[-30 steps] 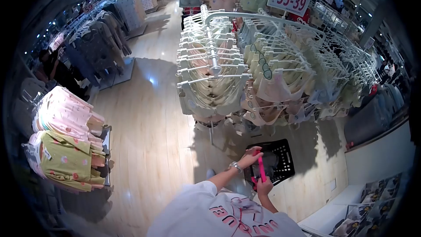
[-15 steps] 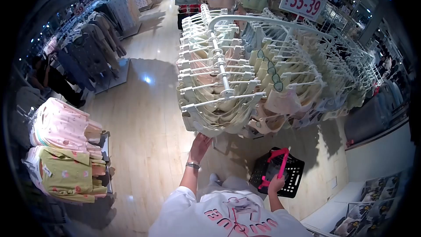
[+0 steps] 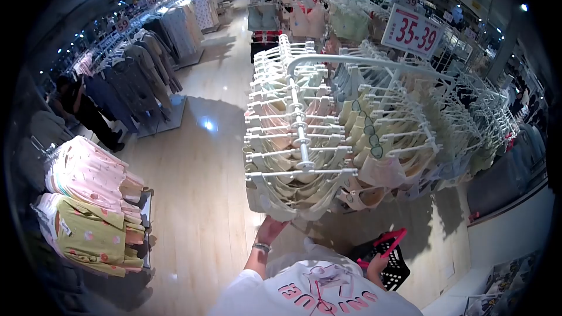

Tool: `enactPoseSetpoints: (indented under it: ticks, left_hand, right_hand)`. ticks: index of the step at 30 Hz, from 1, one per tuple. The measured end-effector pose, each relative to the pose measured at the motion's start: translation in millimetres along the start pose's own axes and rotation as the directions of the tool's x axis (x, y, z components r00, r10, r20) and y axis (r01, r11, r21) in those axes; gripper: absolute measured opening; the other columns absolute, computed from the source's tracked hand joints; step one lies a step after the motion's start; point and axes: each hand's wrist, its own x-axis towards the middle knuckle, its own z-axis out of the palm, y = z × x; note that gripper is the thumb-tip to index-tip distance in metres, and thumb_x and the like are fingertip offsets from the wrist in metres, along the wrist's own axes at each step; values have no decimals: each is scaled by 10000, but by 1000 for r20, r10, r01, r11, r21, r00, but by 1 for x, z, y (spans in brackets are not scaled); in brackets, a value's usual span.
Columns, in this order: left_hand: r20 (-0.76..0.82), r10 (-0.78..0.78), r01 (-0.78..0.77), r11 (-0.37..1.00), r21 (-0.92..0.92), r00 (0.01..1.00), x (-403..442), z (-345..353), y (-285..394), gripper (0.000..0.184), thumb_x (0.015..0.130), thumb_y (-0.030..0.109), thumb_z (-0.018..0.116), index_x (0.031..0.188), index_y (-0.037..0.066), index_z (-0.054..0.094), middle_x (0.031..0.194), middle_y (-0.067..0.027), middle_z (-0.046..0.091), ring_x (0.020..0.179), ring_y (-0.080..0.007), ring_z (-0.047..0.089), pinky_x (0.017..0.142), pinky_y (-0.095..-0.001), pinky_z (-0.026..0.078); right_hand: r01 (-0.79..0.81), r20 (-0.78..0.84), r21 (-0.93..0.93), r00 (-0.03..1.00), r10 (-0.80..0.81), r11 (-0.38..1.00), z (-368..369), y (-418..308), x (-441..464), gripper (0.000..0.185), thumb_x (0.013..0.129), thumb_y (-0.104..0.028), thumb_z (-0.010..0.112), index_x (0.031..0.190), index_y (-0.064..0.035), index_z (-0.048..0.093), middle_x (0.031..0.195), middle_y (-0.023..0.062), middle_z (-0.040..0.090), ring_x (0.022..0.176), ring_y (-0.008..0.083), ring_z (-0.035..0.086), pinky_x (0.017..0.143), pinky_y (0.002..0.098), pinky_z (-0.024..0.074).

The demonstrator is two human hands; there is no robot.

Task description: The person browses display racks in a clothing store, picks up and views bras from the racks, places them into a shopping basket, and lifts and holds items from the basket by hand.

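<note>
At the front of the white rack hangs a pale cream bra [image 3: 304,208] on a white clip hanger. My left hand [image 3: 271,230], with a watch on its wrist, is at the bra's lower left edge. Its thumb side shows, and the fingertips are tucked behind the fabric; the fingers appear closed on that edge. Lower right, my right hand [image 3: 377,264] is wrapped around the pink handle of a black shopping basket [image 3: 398,269]. Part of the basket is hidden by my arm and white shirt.
More bras [image 3: 404,117] in pastel colours hang to the right, under a price sign [image 3: 412,31]. Pink pajamas [image 3: 91,167] and green pajamas [image 3: 91,231] hang at left. A person in dark clothes [image 3: 88,111] stands beyond them. Wooden floor [image 3: 199,199] runs between the racks.
The view has tilted up, so the rack and both hands sit lower in the frame. My left hand stays by the front bra; its fingertips are more hidden. My right hand still holds the basket.
</note>
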Motion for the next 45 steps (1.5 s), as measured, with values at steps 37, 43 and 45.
enactPoseSetpoints:
  ticks: [37,43,45]
  left_hand:
    - [-299,7,-112,936,-334,954,7,48,-24,485,754,72,628,1206,27,459,1245,-158,495,1180,-341,445,1012,-537,337]
    - [-297,6,-109,937,-332,955,5,23,-28,403,743,133,658,1116,46,531,1180,-125,553,1127,-322,494,977,-507,377]
    - [-317,-4,-89,956,-278,948,2,25,-29,386,731,154,672,1088,65,555,1165,-114,563,1114,-314,502,968,-500,384]
  right_hand:
    - [-927,804,142,-97,-587,348,94,-203,-107,181,809,-192,666,963,-117,603,999,28,610,999,208,544,950,383,398]
    - [-966,890,-51,-158,-427,252,108,-177,-78,145,798,-192,683,907,-114,629,939,50,631,908,219,577,829,367,477]
    - [-958,914,6,-111,-390,286,106,-172,-78,213,802,-230,679,963,-111,606,973,58,619,917,223,566,799,369,482]
